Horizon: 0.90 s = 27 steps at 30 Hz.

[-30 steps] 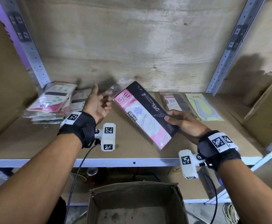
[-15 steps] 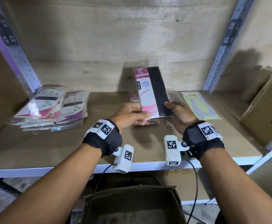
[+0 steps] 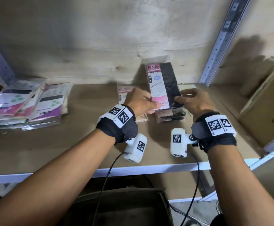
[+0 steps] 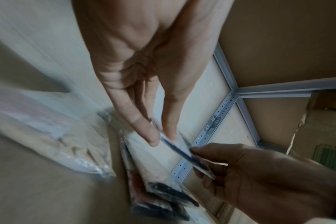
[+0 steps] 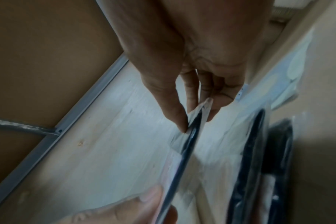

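Observation:
A flat pink-and-black packet [image 3: 163, 84] marked ENE stands upright over the shelf board [image 3: 84, 144], held by its lower edge. My left hand [image 3: 141, 103] pinches its lower left corner between thumb and fingers [image 4: 152, 136]. At the lower right corner my right hand [image 3: 193, 101] pinches it too, thumb in front [image 5: 179, 121]. Both wrist views show the packet [image 4: 182, 151] [image 5: 190, 141] edge-on between the fingertips. More such packets [image 3: 170, 114] lie flat on the shelf just under the hands.
A pile of purple-and-white packets [image 3: 24, 103] sits at the shelf's left. A cardboard box [image 3: 269, 111] stands at the right beyond a metal upright [image 3: 217, 46]. An open carton [image 3: 121, 207] is below the shelf's front edge. The plywood back wall is close behind the packet.
The packet swung from a slant in the right hand to upright. My left hand came over from the left and took its lower left corner; both hands now hold it.

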Each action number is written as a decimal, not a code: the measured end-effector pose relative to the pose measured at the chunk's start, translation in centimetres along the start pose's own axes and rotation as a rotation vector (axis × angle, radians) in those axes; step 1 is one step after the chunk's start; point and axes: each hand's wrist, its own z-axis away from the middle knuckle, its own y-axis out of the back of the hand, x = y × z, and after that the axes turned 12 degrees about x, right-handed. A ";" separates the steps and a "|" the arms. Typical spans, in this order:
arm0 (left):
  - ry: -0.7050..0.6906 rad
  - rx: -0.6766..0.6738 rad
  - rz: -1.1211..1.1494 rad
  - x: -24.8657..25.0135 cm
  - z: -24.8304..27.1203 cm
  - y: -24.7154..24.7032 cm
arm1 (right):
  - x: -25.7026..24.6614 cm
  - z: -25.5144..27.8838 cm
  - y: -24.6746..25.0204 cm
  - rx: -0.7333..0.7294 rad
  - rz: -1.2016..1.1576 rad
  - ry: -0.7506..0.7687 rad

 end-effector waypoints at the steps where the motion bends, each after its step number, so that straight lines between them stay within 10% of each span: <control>1: 0.022 -0.017 -0.001 0.1 -0.3 -0.5 | 0.2 -0.1 0.3 0.009 0.025 0.014; 27: 0.060 -0.015 -0.124 -0.9 -0.9 -2.7 | 2.2 -0.6 1.0 -0.062 0.256 0.023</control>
